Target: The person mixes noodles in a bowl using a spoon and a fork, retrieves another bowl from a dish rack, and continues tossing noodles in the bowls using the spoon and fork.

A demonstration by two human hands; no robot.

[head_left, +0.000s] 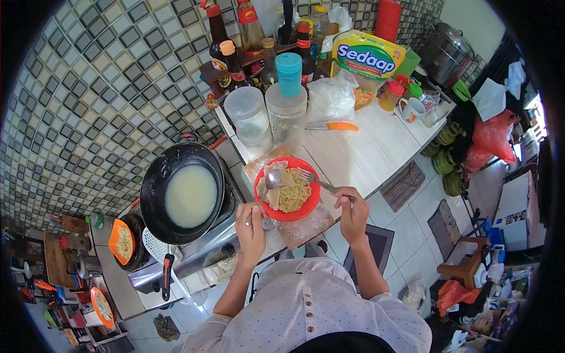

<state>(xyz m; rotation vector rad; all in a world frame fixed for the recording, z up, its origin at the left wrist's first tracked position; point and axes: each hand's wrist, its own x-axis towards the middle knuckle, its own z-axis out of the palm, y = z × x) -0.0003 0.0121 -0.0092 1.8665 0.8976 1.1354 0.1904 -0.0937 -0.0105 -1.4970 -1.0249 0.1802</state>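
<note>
A red bowl of noodles, with pale folded wrapper-like pieces at its left side, stands near the counter's front edge. My left hand is closed on a spoon, whose bowl rests over the food on the left. From the right, my right hand grips a fork, its tines at the noodles' upper edge. Under the red bowl lies a worn board, partly hidden by it.
Left of me, a black wok with cloudy liquid sits on the stove, its handle pointing towards me. A slotted ladle and an orange bowl lie beside it. Behind are plastic jars, a knife and a Sedaap pack.
</note>
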